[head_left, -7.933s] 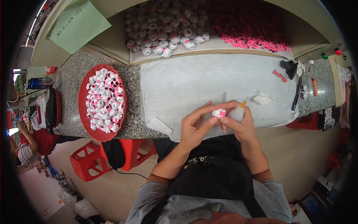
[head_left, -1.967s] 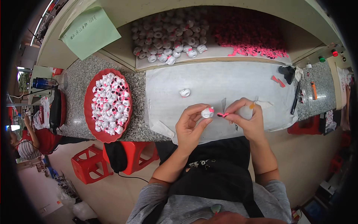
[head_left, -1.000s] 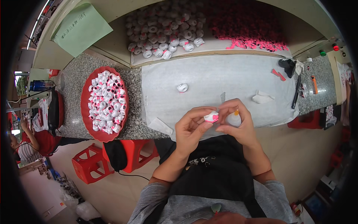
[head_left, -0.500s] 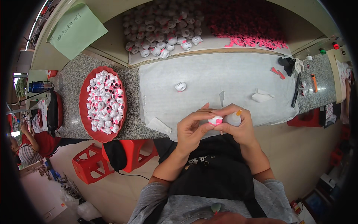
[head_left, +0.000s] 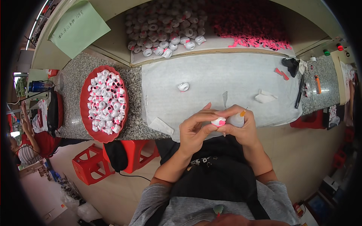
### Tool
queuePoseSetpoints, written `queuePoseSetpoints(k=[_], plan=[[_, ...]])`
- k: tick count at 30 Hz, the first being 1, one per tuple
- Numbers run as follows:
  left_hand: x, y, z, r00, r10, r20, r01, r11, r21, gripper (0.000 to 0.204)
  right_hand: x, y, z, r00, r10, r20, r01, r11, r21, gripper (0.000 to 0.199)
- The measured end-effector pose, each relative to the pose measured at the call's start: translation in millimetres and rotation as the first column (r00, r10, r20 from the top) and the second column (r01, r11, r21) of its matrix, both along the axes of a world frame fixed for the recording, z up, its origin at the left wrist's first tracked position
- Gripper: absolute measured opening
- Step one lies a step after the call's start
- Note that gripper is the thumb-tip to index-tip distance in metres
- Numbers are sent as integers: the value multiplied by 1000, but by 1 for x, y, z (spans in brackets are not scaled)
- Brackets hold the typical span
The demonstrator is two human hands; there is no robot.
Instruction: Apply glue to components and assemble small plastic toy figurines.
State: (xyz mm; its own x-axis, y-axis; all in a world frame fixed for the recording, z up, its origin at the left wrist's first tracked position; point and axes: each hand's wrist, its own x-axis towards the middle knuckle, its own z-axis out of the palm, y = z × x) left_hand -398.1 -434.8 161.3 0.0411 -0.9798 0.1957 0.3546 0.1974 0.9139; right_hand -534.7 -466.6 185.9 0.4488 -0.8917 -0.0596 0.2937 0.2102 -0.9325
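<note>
A small white rounded piece with a pink patch (head_left: 218, 121) is pinched between the fingers of my left hand (head_left: 193, 132), over the near edge of the white sheet (head_left: 222, 71). My right hand (head_left: 246, 130) holds a translucent squeeze bottle with an amber needle tip (head_left: 236, 120), its tip pointing up and away. The right thumb and forefinger also reach the piece from the right side. One more white piece (head_left: 183, 87) lies alone on the sheet, ahead of my left hand.
A red oval tray (head_left: 86, 117) of white-and-pink pieces stands at left. Behind the sheet, a shelf holds white pieces (head_left: 162, 34) and flat pink parts (head_left: 252, 34). Crumpled tissue (head_left: 266, 96), a black pen-like tool (head_left: 299, 91) and an orange-handled tool (head_left: 318, 83) lie right. Red stools (head_left: 92, 165) stand below.
My hands stay nearly in place, both still at the small piece. The whole view has shifted very slightly. At far left, another person's arm has been raised.
</note>
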Motion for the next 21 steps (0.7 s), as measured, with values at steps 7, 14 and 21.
queuePoseSetpoints(k=[7, 14, 21], plan=[[-2, 0, 0, 999, 18, -29, -18, 1000, -20, 19, 2, -1, 0, 1000, -17, -14, 17, 999, 39, 25], [-2, 0, 3, 998, 10, -67, -7, 999, 53, 23, 0, -2, 0, 998, -17, -59, 18, 1000, 4, 25], [-3, -1, 3, 999, 47, -7, -47, 999, -3, 24, -1, -4, -1, 999, -3, -51, 3, 1000, 16, 25]])
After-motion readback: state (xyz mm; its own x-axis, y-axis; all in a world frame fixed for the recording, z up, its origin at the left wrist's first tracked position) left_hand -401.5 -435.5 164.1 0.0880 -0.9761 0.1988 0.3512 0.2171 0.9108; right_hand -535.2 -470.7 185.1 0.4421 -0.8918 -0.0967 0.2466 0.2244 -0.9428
